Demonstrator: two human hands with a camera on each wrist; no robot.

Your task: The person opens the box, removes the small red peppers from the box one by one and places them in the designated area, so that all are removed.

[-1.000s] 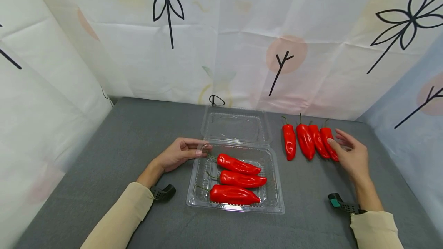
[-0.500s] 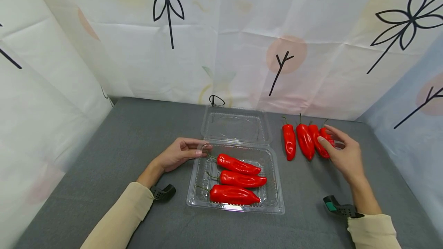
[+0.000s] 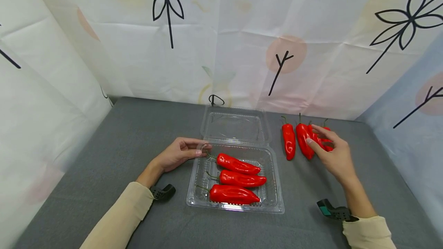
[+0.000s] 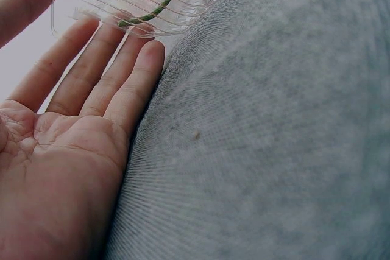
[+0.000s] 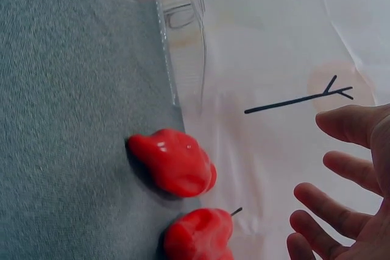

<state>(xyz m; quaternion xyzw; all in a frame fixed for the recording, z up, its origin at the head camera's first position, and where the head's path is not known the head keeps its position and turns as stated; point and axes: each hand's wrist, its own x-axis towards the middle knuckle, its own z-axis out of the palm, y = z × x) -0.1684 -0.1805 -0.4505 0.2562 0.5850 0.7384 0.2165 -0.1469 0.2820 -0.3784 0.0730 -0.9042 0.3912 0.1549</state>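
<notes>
Since a second ago, the right hand (image 3: 333,153) has slid leftward along the row of red peppers on the table, from the row's right end to its middle; the left hand (image 3: 181,153) and the clear plastic container (image 3: 235,208) have kept their places. Right hand: fingers loosely spread, thumb apart, gripping nothing; seen from the head, its thumb overlaps the second pepper from the left (image 3: 303,141) and its fingers partly cover the two peppers to the right of that one; whether it touches any of them cannot be told; the leftmost pepper (image 3: 288,141) lies fully in sight, just beside the second, stem toward the back. Left hand: palm open, four fingers straight, their tips at the container's wall near its far left corner; the thumb stands apart from them. Inside the container lie three more red peppers, the far one (image 3: 238,164), the middle one (image 3: 243,179) and the near one (image 3: 234,195), stems pointing left; its lid (image 3: 236,128) is folded open toward the back. All of it sits on a grey table (image 3: 155,226); behind hangs a pale backdrop (image 3: 242,18) with black line-drawn flowers; each wrist wears a black band (image 3: 163,193) below a beige sleeve (image 3: 117,218).
</notes>
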